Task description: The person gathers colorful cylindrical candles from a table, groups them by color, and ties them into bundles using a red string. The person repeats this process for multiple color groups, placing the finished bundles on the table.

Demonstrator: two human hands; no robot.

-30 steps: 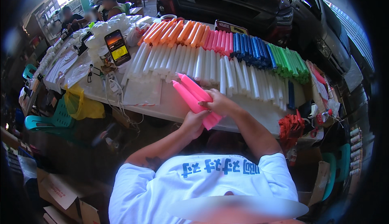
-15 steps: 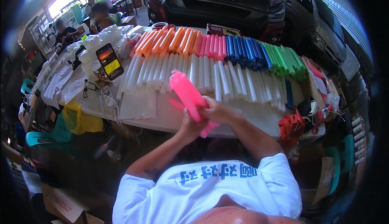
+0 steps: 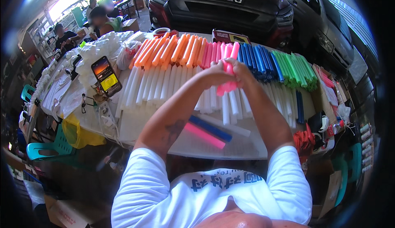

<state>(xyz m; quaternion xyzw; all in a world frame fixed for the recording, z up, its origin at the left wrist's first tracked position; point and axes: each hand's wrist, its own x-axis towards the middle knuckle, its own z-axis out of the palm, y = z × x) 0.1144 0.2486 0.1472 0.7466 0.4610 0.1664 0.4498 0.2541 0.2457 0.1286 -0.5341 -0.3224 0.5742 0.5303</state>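
we have our left hand [image 3: 218, 74] and right hand [image 3: 242, 73] curled snugly around some pink candles [image 3: 227, 88], over the white candles [image 3: 164, 81]. nearer us than the hands, a loose pink candle [image 3: 204, 135], blue candle [image 3: 211, 128] and white candle [image 3: 239, 130] lie on the bench [image 3: 247, 148]; orange candles [image 3: 180, 50] lie to their left.

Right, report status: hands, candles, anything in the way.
Left hand and right hand gripping pink candles. Loose blue candle beside loose pink candle on tabletop. White candle row close by; no obstruction visible.
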